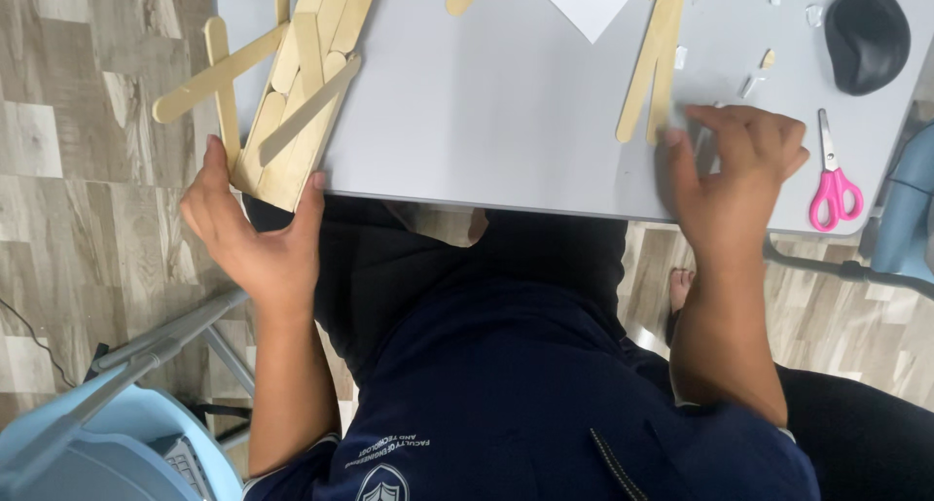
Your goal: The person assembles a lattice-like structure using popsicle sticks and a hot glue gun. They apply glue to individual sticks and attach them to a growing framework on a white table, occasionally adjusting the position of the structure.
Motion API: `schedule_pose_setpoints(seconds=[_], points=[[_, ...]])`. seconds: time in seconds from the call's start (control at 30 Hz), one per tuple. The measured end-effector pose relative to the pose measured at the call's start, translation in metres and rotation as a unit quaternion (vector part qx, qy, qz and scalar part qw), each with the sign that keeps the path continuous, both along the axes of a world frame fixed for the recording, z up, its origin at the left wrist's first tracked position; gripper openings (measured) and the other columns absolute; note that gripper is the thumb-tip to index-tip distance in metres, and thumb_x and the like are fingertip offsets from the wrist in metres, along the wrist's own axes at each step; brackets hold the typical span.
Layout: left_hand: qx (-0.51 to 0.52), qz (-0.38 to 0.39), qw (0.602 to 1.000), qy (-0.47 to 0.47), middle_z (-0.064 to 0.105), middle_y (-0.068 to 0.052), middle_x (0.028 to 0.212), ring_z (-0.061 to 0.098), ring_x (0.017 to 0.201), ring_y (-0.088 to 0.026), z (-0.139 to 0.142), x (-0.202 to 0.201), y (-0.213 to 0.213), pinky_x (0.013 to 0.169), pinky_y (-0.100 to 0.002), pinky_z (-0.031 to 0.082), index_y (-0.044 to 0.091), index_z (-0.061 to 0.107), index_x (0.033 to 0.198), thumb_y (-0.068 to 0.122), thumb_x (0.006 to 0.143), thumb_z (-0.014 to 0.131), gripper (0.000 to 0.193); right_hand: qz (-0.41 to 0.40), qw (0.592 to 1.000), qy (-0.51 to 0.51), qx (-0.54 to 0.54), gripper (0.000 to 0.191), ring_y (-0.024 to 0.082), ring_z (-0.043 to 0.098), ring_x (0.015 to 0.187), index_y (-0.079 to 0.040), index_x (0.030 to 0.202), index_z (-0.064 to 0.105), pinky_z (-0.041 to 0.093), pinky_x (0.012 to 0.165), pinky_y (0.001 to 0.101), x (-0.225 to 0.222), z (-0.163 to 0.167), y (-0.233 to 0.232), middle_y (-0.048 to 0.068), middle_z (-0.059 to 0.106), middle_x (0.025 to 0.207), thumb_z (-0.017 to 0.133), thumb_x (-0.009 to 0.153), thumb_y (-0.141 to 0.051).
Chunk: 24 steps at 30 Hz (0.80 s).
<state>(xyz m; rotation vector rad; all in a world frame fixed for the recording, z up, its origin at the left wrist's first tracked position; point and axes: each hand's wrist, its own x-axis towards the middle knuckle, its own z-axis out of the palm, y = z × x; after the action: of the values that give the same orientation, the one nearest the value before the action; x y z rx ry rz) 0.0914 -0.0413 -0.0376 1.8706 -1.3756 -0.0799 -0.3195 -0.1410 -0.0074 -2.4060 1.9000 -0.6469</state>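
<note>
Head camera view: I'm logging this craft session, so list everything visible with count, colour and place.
Stick panel: one, tan, table's left edge.
Loose sticks: two joined, tan, table centre-right; another at the top edge.
Paper: one, white, top centre.
Scissors: one, pink handles, right.
Mouse: one, black, top right.
Table: one, grey.
Chair: one, light blue, bottom left.
Left hand: grips the panel's near end.
Right hand: on the table by the sticks.

Pink-handled scissors (833, 175) lie on the grey table (486, 122) near a black mouse (866, 39); white paper (584, 0) sits at the far edge.
</note>
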Motion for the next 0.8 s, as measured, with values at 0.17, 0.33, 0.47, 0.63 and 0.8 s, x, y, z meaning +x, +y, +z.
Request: schedule_pose_setpoints(seconds=[0.17, 0.33, 0.47, 0.63, 0.8], points=[[-0.023, 0.010, 1.000, -0.002, 0.059, -0.017, 0.136, 0.050, 0.120, -0.033, -0.002, -0.005, 0.002, 0.109, -0.043, 0.042, 0.000, 0.047, 0.157, 0.020, 0.092, 0.096, 0.083, 0.026, 0.999, -0.020, 0.009, 0.023, 0.028, 0.048, 0.117, -0.013, 0.119, 0.075, 0.031, 0.103, 0.0445, 0.032, -0.013, -0.018, 0.003, 0.065, 0.114, 0.083, 0.097, -0.017], [-0.031, 0.038, 0.999, 0.010, 0.057, -0.017, 0.138, 0.049, 0.121, -0.032, -0.006, -0.015, 0.008, 0.108, -0.042, 0.040, 0.000, 0.046, 0.157, 0.020, 0.092, 0.095, 0.084, 0.081, 0.994, 0.044, -0.066, 0.032, 0.030, 0.047, 0.120, -0.010, 0.122, 0.072, 0.031, 0.103, 0.0465, 0.034, -0.013, -0.073, 0.006, 0.063, 0.121, 0.076, 0.090, -0.010], [-0.035, 0.053, 0.998, -0.005, 0.056, -0.018, 0.141, 0.048, 0.126, -0.034, -0.012, -0.023, 0.011, 0.111, -0.045, 0.040, 0.000, 0.046, 0.155, 0.020, 0.090, 0.095, 0.084, 0.109, 0.982, 0.099, -0.120, 0.034, 0.034, 0.046, 0.123, -0.007, 0.120, 0.071, 0.029, 0.094, 0.0472, 0.031, -0.002, -0.121, 0.010, 0.062, 0.123, 0.075, 0.087, -0.008], [-0.029, 0.054, 0.998, -0.019, 0.056, -0.019, 0.139, 0.047, 0.124, -0.035, -0.016, -0.026, 0.007, 0.109, -0.047, 0.039, -0.002, 0.045, 0.154, 0.022, 0.090, 0.094, 0.084, 0.127, 0.986, 0.100, -0.051, 0.032, 0.034, 0.050, 0.120, -0.007, 0.117, 0.072, 0.029, 0.094, 0.0530, 0.027, 0.008, -0.163, 0.009, 0.064, 0.119, 0.077, 0.088, -0.021], [-0.025, 0.049, 0.998, -0.033, 0.054, -0.019, 0.141, 0.046, 0.125, -0.035, -0.015, -0.022, 0.003, 0.112, -0.047, 0.040, -0.002, 0.045, 0.154, 0.023, 0.092, 0.094, 0.082, 0.249, 0.951, 0.135, -0.124, 0.036, 0.033, 0.048, 0.129, -0.009, 0.123, 0.072, 0.026, 0.108, 0.0549, 0.037, 0.003, -0.161, 0.006, 0.067, 0.123, 0.078, 0.093, -0.029]])
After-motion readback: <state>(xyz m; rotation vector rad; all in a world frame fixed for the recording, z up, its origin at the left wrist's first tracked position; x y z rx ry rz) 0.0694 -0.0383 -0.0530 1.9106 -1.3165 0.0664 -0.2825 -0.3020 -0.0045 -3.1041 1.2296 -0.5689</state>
